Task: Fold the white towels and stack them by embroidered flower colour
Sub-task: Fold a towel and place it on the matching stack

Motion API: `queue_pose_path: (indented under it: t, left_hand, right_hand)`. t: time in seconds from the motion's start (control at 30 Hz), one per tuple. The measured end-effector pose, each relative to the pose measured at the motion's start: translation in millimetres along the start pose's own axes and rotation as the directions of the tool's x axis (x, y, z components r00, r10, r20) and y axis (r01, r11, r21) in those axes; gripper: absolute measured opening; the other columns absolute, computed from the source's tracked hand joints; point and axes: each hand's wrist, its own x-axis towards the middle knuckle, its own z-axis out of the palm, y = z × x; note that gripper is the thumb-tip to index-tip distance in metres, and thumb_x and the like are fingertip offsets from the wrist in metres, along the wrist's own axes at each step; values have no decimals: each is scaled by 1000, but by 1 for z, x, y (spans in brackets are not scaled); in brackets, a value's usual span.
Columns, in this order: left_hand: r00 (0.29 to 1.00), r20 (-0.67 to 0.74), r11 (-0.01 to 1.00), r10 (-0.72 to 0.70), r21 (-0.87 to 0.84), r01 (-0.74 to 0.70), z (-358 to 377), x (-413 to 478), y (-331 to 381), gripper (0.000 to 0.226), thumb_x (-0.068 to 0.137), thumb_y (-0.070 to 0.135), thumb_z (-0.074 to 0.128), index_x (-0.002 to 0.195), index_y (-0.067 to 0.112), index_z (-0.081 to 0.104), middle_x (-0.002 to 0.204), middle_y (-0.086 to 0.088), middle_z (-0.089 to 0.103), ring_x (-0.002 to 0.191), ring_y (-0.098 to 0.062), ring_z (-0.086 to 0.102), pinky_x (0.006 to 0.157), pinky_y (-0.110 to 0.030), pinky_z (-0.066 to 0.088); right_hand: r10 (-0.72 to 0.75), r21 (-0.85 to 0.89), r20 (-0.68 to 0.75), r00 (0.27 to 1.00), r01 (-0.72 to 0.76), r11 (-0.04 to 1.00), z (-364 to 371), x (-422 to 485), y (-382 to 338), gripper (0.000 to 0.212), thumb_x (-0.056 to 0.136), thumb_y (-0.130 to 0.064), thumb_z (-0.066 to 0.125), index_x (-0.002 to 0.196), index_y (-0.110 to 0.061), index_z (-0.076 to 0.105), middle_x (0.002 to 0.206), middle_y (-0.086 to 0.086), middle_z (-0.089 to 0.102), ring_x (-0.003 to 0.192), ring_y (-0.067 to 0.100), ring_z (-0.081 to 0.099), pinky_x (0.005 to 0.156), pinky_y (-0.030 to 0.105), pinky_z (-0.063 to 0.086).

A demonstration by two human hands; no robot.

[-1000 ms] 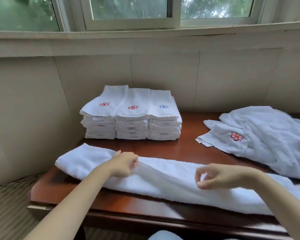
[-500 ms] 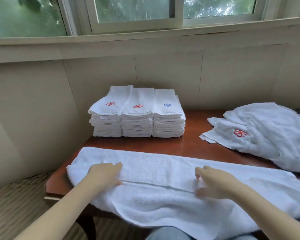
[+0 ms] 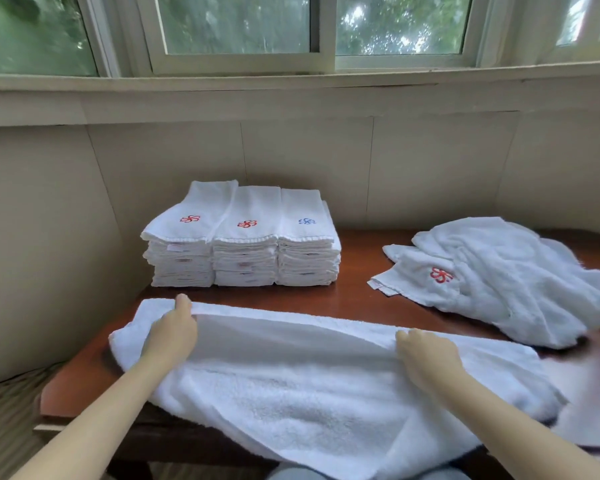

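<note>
Head view. A long white towel (image 3: 291,386) is laid across the lower centre of the frame, over the near edge of the dark wooden bench (image 3: 347,299), with its near side hanging off the front. The towel's upper layer is held up as a flap along the far edge. The left hand (image 3: 174,329) is seen at lower left, fingers (image 3: 183,302) curled round that edge near the towel's left end. The right hand (image 3: 426,355) is seen at lower right of centre, fingers (image 3: 405,336) likewise clamped on the same edge.

Three folded stacks are set side by side, touching, at centre left against the wall: left stack (image 3: 182,258) topped with a red flower, middle stack (image 3: 245,261) also red, right stack (image 3: 307,258) blue. A loose pile (image 3: 520,271) of unfolded white towels is heaped at right, a red flower (image 3: 442,274) showing on it. A window (image 3: 239,26) is seen along the top.
</note>
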Motion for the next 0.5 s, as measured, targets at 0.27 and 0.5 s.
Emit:
queue_pose_path:
  t: [0.27, 0.5]
  left_hand:
    - [922, -373, 853, -99, -510, -115, -138, 94, 92, 17, 97, 10, 38, 111, 4, 44, 116, -33, 49, 100, -44, 51, 80, -43, 43]
    - [692, -721, 831, 35, -364, -421, -232, 93, 115, 27, 96, 14, 41, 120, 5, 50, 118, -28, 56, 106, -43, 52, 79, -40, 37]
  right_hand:
    - [310, 244, -466, 828, -216, 945, -152, 78, 95, 20, 82, 9, 40, 91, -8, 43, 95, 22, 64, 90, 40, 62, 62, 34, 38]
    - [528, 658, -683, 506, 110, 745, -236, 54, 119, 28, 85, 7, 35, 102, 0, 55, 89, 26, 62, 83, 39, 57, 65, 31, 32]
